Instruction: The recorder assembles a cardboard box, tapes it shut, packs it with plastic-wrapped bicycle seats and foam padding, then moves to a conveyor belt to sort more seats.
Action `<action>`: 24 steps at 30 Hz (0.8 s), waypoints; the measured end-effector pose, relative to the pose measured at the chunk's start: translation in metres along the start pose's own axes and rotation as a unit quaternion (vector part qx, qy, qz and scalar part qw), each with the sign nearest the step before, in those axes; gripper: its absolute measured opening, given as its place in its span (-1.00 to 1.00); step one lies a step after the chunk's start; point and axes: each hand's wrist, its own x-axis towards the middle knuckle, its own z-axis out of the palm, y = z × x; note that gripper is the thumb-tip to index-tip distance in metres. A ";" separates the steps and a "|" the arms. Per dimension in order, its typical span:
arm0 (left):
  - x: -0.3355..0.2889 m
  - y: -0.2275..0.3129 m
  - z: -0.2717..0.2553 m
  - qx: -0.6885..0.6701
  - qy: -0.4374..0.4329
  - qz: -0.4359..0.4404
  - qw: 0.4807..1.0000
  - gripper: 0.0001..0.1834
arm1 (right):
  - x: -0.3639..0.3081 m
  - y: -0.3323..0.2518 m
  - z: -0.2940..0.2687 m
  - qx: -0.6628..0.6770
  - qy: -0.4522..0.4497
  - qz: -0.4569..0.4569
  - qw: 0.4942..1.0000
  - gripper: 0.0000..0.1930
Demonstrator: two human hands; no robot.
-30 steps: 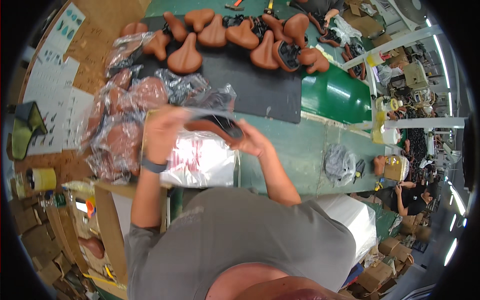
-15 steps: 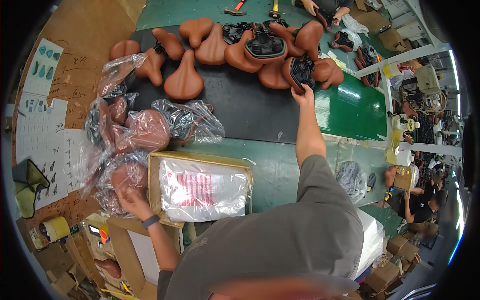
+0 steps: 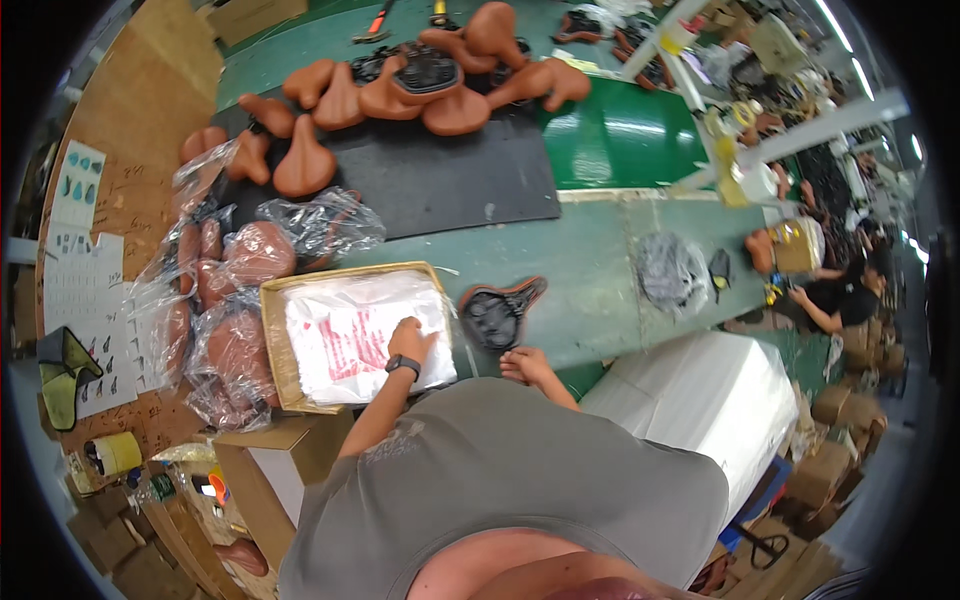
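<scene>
A brown bicycle saddle [image 3: 497, 316] lies upside down on the green table, its black underside facing up and its nose pointing far right. At its near, wide edge is my right hand [image 3: 526, 366], fingers curled against the rim. My left hand [image 3: 410, 346] rests on a stack of white plastic bags [image 3: 335, 335] with red print, its fingers spread. These bags fill an open cardboard box [image 3: 281, 378] at the table's near left.
Several brown saddles [image 3: 304, 160] line the far side of a black mat [image 3: 440, 180]. Plastic-wrapped saddles [image 3: 240, 345] crowd the left, beside a wooden board [image 3: 135, 130]. A hammer [image 3: 376, 28] lies at the back. A large white wrapped block [image 3: 690, 400] stands at right.
My right hand has drawn back from the far row with a saddle, now on the table near me. My left hand has gone from the wrapped saddles onto the bags. The view has shifted.
</scene>
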 end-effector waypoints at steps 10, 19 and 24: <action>-0.024 -0.026 0.024 -0.205 0.005 -0.119 0.972 -0.72 | -0.036 0.057 -0.068 -0.686 0.223 -0.315 0.617 0.40; -0.108 -0.048 -0.020 -0.290 0.086 -0.133 0.944 -0.72 | -0.018 0.008 -0.017 -0.722 0.340 -0.468 0.380 -0.06; -0.123 -0.056 -0.025 -0.272 0.122 -0.104 0.949 -0.79 | 0.046 -0.028 -0.040 -0.773 0.231 -0.469 0.359 -0.05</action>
